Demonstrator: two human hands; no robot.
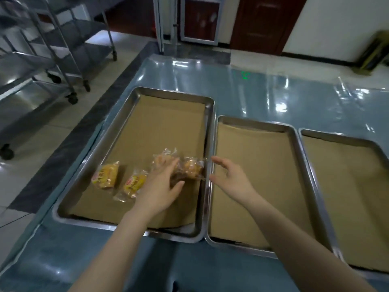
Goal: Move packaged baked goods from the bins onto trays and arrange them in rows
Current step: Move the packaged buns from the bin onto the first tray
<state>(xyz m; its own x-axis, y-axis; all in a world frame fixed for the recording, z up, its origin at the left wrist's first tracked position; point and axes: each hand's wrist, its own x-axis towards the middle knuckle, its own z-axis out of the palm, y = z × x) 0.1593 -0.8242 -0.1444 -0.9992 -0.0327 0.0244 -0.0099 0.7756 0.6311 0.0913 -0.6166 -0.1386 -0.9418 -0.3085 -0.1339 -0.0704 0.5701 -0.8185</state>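
Right now, two yellow packets and two clear packets lie in a row on the brown paper in the left tray. The left hand rests on one clear packet, fingers straight. The right hand hangs just beside them with its fingers spread, holding nothing, over the middle tray.

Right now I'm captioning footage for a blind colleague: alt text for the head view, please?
A person's left hand rests on clear-wrapped baked goods in the left tray, beside two yellow packets. The right hand hovers open near that tray's right rim. The middle tray and right tray show only brown paper.
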